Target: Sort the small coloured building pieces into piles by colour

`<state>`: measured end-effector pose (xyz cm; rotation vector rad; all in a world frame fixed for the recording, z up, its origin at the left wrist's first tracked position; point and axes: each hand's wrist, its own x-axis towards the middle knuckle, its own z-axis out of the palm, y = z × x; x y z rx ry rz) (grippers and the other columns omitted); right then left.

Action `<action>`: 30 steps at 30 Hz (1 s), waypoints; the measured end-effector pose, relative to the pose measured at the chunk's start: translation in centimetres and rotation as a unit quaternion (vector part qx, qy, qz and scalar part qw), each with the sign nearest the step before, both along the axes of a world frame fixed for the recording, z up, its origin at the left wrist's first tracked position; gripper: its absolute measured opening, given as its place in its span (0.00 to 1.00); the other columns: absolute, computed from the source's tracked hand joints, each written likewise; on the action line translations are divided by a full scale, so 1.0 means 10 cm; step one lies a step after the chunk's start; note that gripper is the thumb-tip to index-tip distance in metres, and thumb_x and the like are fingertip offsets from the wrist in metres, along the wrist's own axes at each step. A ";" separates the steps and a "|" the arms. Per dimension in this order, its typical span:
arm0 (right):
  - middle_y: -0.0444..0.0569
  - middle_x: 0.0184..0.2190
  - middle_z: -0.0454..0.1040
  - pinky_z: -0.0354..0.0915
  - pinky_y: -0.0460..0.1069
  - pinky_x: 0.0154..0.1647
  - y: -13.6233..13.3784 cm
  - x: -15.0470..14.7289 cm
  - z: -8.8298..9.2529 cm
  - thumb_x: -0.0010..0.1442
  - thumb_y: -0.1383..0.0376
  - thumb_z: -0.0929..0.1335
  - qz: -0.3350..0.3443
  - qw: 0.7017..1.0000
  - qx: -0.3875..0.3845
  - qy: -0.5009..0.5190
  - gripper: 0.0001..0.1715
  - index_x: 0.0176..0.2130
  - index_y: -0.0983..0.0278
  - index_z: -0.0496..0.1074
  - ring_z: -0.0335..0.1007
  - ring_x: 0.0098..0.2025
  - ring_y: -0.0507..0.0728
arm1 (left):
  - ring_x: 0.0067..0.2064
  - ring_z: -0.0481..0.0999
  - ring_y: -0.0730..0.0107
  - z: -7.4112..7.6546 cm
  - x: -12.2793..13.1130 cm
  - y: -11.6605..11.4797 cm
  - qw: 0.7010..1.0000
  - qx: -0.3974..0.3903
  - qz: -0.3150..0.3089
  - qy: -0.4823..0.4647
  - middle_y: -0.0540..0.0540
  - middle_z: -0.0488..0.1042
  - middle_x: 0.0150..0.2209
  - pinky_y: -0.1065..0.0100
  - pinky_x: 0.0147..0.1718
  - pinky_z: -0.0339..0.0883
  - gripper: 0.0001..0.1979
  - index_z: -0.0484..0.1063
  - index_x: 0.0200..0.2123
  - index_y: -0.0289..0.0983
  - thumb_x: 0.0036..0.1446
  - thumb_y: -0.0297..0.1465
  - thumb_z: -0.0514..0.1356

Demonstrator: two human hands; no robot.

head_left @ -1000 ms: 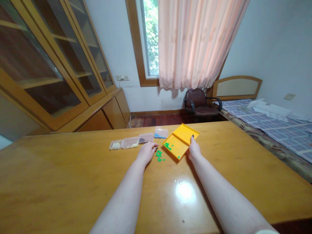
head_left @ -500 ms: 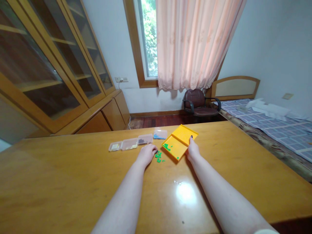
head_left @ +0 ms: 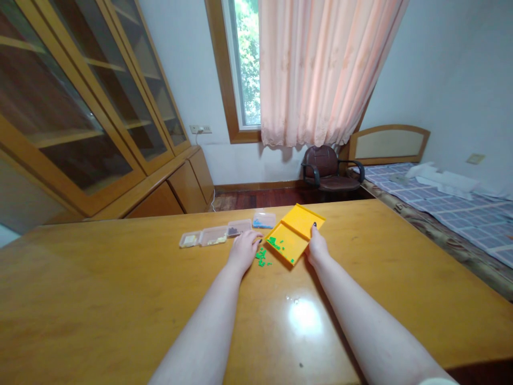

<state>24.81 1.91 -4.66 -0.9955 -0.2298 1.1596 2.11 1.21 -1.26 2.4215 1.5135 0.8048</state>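
My right hand (head_left: 318, 247) grips the right edge of an open yellow plastic case (head_left: 294, 247), thumb on top by the hinge. The case is tilted above the table, and small green pieces (head_left: 274, 243) lie along the left of its near half. My left hand (head_left: 245, 249) is beside the case's left corner, fingers stretched out with a small gap between finger and thumb; nothing shows in them. Just below those fingertips, a small heap of green pieces (head_left: 261, 258) lies on the table.
Clear plastic boxes stand in a row behind my left hand: one with blue pieces (head_left: 263, 224), one with dark pieces (head_left: 239, 228), and an opened one with pale pieces (head_left: 214, 236). Beyond the wooden table (head_left: 120, 299) are a chair (head_left: 326, 168) and a bed (head_left: 449, 198).
My left hand has moved slightly up and right from the green heap toward the case, its fingers now stretched further. More green pieces show in the case. My right hand keeps its hold.
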 end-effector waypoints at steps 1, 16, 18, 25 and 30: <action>0.50 0.35 0.80 0.74 0.50 0.35 0.01 0.03 -0.01 0.61 0.56 0.63 -0.008 1.000 -0.001 0.000 0.18 0.42 0.66 0.72 0.78 0.35 0.57 | 0.47 0.72 0.64 -0.01 -0.02 0.02 1.000 -0.015 0.006 0.017 0.46 0.76 0.43 0.63 0.48 0.63 0.12 0.75 0.42 0.40 0.58 0.25 0.55; 0.48 0.32 0.80 0.75 0.52 0.34 0.01 0.04 0.03 0.62 0.56 0.63 -0.021 1.000 -0.008 0.017 0.16 0.41 0.66 0.72 0.78 0.33 0.57 | 0.40 0.72 0.66 -0.10 -0.06 0.07 0.994 -0.066 -0.028 0.077 0.46 0.75 0.36 0.67 0.42 0.63 0.05 0.76 0.33 0.39 0.55 0.28 0.60; 0.48 0.32 0.80 0.75 0.51 0.33 0.02 0.04 0.01 0.62 0.56 0.63 -0.026 0.999 -0.013 0.014 0.16 0.41 0.66 0.72 0.78 0.32 0.57 | 0.40 0.72 0.66 -0.10 -0.06 0.06 0.994 -0.068 -0.017 0.080 0.46 0.75 0.36 0.67 0.41 0.63 0.04 0.75 0.33 0.39 0.55 0.28 0.59; 0.49 0.33 0.80 0.74 0.49 0.32 0.02 0.05 -0.03 0.61 0.56 0.63 -0.026 0.999 -0.015 -0.013 0.17 0.41 0.66 0.72 0.78 0.33 0.56 | 0.41 0.73 0.64 -0.10 -0.03 0.06 0.992 -0.077 0.024 0.097 0.44 0.74 0.36 0.65 0.41 0.62 0.05 0.73 0.34 0.37 0.57 0.29 0.57; 0.49 0.33 0.80 0.74 0.50 0.35 -0.03 -0.03 0.03 0.62 0.56 0.63 0.001 1.000 -0.011 -0.006 0.17 0.42 0.66 0.72 0.78 0.34 0.56 | 0.42 0.72 0.65 -0.03 0.03 0.03 0.998 -0.036 0.039 0.020 0.44 0.74 0.38 0.65 0.43 0.63 0.07 0.71 0.37 0.36 0.60 0.27 0.53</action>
